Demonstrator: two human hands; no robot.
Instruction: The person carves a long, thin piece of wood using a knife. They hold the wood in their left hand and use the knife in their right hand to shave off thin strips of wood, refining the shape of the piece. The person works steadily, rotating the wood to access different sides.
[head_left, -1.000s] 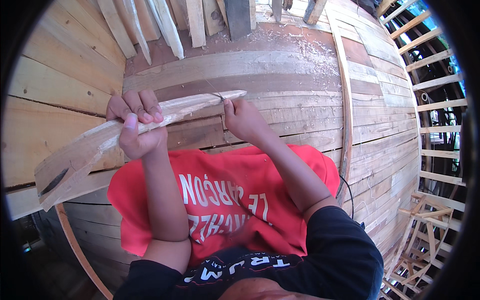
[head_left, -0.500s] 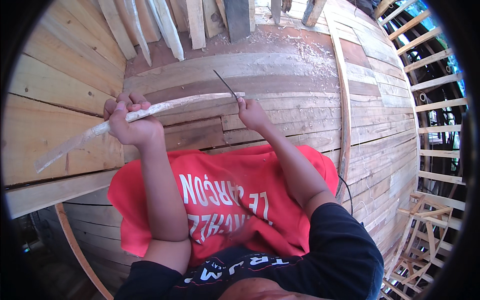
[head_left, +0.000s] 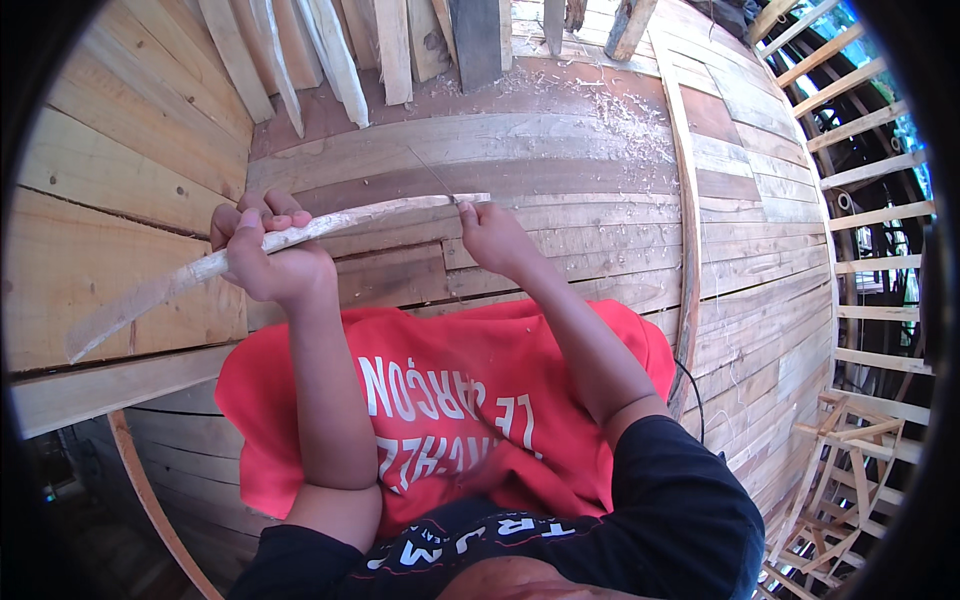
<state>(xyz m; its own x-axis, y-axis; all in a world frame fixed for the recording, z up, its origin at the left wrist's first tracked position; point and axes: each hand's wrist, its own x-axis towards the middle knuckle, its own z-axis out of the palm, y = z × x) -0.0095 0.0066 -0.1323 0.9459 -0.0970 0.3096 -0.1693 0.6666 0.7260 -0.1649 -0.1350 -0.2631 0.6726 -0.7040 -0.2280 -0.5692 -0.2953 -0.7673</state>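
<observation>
Underneath everything lies a broad curved surface of pale wooden planks [head_left: 560, 150], bowed like the inside of a hull, with loose offcut boards [head_left: 330, 50] leaning at its far edge and wood shavings [head_left: 620, 100] scattered near them. A red cloth [head_left: 450, 400] with white lettering covers the person's lap. Across it, held clear of the planking, runs a long, thin, slightly curved wooden strip [head_left: 300, 232], its wider end out to the left and its narrow tip toward the right. The left hand [head_left: 265, 255] is clenched round the strip near its middle. The right hand [head_left: 495, 235] pinches a thin dark blade [head_left: 432, 175] whose lower end meets the strip's narrow tip. Judged from this, the step in hand is trimming or shaving that tip; the next stroke would call for a firm left grip and a blade path directed away from the holding fingers. Room is open ahead and to the right; the plank wall at left stands near the strip's wide end.
</observation>
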